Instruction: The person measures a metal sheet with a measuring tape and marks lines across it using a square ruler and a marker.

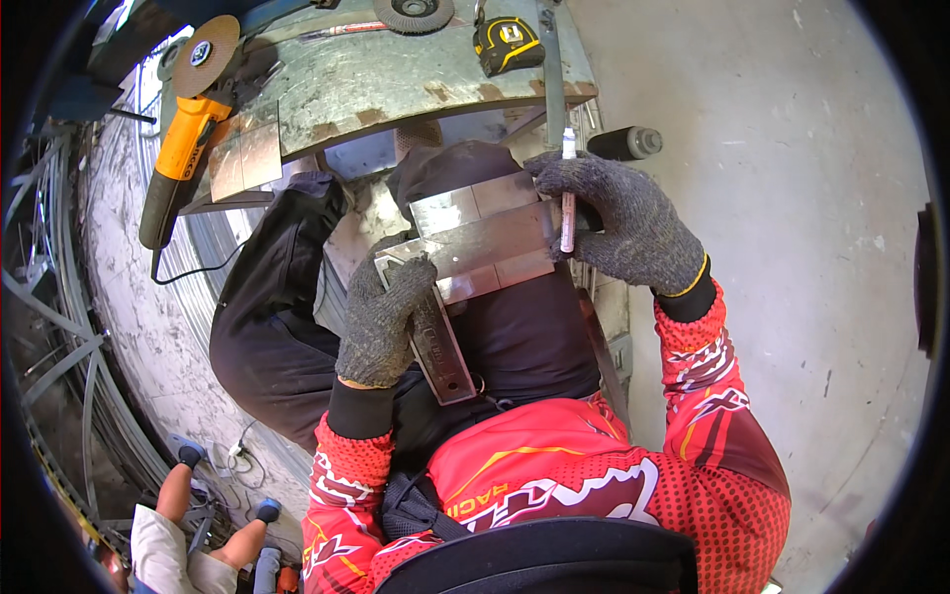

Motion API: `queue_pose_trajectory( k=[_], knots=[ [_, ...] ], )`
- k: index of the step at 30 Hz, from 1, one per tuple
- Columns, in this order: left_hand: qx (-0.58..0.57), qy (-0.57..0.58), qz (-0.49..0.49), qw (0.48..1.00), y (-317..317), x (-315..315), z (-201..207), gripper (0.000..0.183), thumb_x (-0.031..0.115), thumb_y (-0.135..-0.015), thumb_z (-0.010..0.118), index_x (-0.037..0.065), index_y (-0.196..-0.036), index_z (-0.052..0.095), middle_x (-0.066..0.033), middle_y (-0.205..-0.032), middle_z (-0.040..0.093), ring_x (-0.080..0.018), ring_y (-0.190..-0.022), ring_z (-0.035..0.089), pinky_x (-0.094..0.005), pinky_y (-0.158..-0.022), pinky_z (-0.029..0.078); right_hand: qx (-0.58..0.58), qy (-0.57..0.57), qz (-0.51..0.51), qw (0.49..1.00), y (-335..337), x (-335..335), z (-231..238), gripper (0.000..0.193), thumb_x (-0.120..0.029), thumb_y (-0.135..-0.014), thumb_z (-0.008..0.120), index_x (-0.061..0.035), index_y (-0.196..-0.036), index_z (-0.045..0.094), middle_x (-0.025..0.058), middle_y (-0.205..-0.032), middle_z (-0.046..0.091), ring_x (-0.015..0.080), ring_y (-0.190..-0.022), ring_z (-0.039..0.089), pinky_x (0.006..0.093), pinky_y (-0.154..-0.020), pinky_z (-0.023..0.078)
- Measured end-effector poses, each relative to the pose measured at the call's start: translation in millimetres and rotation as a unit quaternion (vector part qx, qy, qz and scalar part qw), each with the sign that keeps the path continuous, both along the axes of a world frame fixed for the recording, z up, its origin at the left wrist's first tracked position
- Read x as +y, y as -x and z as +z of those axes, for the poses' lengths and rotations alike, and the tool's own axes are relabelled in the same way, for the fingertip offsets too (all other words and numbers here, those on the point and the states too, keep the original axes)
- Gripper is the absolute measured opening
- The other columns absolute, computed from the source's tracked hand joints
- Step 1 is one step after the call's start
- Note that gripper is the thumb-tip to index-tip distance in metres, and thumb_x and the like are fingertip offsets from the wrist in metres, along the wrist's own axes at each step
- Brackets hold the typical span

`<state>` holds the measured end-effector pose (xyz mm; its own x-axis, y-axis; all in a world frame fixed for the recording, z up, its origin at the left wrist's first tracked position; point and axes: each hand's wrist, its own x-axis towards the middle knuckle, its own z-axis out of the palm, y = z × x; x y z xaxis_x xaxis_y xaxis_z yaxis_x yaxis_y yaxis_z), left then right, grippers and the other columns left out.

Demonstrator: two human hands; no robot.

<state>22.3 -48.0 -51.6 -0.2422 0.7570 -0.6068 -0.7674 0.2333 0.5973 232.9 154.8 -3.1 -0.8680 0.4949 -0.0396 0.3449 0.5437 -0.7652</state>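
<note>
A shiny metal plate point(465, 213) rests on my raised knee in dark trousers. Across it lies a steel try square point(495, 243), its dark stock point(440, 351) running down toward my body. My left hand point(381, 317), in a grey knit glove, presses the square's corner and stock against the plate. My right hand point(628, 223), also gloved, grips a white marker pen point(568, 203) held upright at the plate's right edge, beside the square's blade end.
A worn green metal table point(396, 69) stands ahead, carrying a yellow angle grinder point(183, 148), two small metal plates point(244, 158), a grinding disc point(414, 14) and a yellow-black tape measure point(507, 45). Concrete floor lies to the right. Another person's legs point(213, 525) show at lower left.
</note>
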Motion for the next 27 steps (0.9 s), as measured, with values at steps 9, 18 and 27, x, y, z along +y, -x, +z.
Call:
queue_pose_trajectory(
  k=[9, 18, 27],
  knots=[
    [0.043, -0.004, -0.044, 0.998, 4, -1, 6, 0.034, 0.016, -0.099, 0.067, -0.001, -0.127, 0.057, -0.0074, -0.104, 0.067, -0.0167, -0.083, 0.07, -0.0317, -0.073, 0.063, -0.05, -0.023, -0.005, 0.998, 4, -3, 5, 0.059, -0.01, -0.074, 0.089, -0.0053, -0.127, 0.066, 0.0145, -0.131, 0.069, 0.0327, -0.12, 0.067, 0.0422, -0.102, 0.054],
    [0.032, -0.008, -0.023, 0.999, 1, -1, -2, 0.029, 0.014, -0.101, 0.065, 0.0, -0.125, 0.058, -0.0067, -0.104, 0.067, -0.0157, -0.086, 0.069, -0.0312, -0.073, 0.062, -0.034, -0.009, -0.001, 0.999, 0, 0, -3, 0.065, -0.008, -0.073, 0.09, -0.0048, -0.131, 0.062, 0.0143, -0.136, 0.066, 0.0295, -0.127, 0.063, 0.0416, -0.107, 0.051],
    [0.034, -0.014, -0.062, 0.997, 5, -4, -7, 0.029, 0.015, -0.101, 0.065, 0.001, -0.125, 0.057, -0.0062, -0.103, 0.068, -0.0149, -0.084, 0.069, -0.0313, -0.073, 0.061, -0.01, -0.029, -0.004, 1.0, -3, -1, -9, 0.064, -0.005, -0.073, 0.084, -0.0068, -0.134, 0.063, 0.0138, -0.134, 0.067, 0.032, -0.124, 0.064, 0.0427, -0.106, 0.051]
  ],
)
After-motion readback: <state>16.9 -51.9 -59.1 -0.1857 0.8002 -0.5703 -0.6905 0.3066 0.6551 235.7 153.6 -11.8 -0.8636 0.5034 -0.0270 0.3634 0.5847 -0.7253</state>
